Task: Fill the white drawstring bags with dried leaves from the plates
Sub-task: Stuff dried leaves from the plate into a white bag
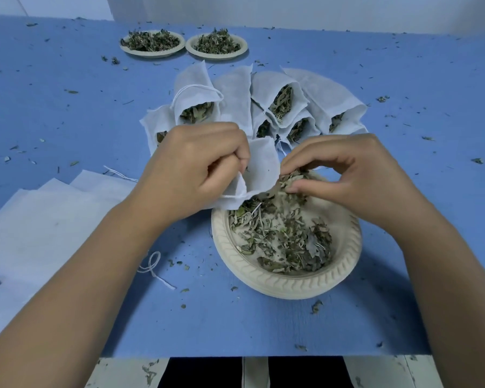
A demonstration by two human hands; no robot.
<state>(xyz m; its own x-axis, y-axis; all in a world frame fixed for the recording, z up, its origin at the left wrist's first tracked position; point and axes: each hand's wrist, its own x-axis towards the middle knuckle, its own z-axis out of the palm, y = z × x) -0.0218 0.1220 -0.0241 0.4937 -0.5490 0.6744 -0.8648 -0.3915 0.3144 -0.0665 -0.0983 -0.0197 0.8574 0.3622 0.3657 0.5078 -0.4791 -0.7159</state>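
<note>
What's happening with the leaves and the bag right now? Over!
Left hand grips an open bag at the plate's far edge. Right hand pinches dried leaves at its mouth. Filled bags lie behind, nothing blocking.

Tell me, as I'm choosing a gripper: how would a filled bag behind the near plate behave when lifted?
Probably floppy: the filled bags slump and crease on the table. Likely light, holding only dried leaves. It may spill, since the mouths gape open.

head view | worn on head | faces forward, down | close over plate [291,285] on table [403,79]
</note>
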